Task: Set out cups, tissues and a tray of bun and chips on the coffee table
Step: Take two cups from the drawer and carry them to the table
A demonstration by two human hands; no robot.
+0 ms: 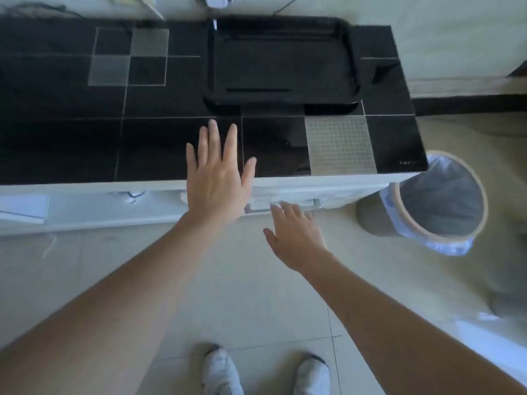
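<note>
Black plastic, by the look of it: the tray (282, 67) lies flat on the dark tiled desk (159, 143), toward its far right part, and nothing is in it (no bun, no chips, no cups or tissues anywhere in view). It has a raised rim with rounded corners and a shallow floor, so I judge it stiff and light, easy to lift without flexing, though the glossy finish suggests it could slide on the smooth tiles if pushed and could slip in a loose pinch. The best hold would likely be on the two short sides, thumbs over the rim and fingers under it, keeping it level once it carries food. The left hand (216, 178) is spread flat, fingers straight and released, over the near edge of the desk, short of the tray and grasping nothing. The right hand (296, 235) is lower and nearer the person, also released with its fingers relaxed, reaching toward a pale handle (282, 205) on the white front below the desk top; whether it touches that handle I cannot tell, as the picture is blurred there. A bin (436, 203) with a liner stands on the floor just right of the desk, and two white shoes (265, 372) show at the bottom.
</note>
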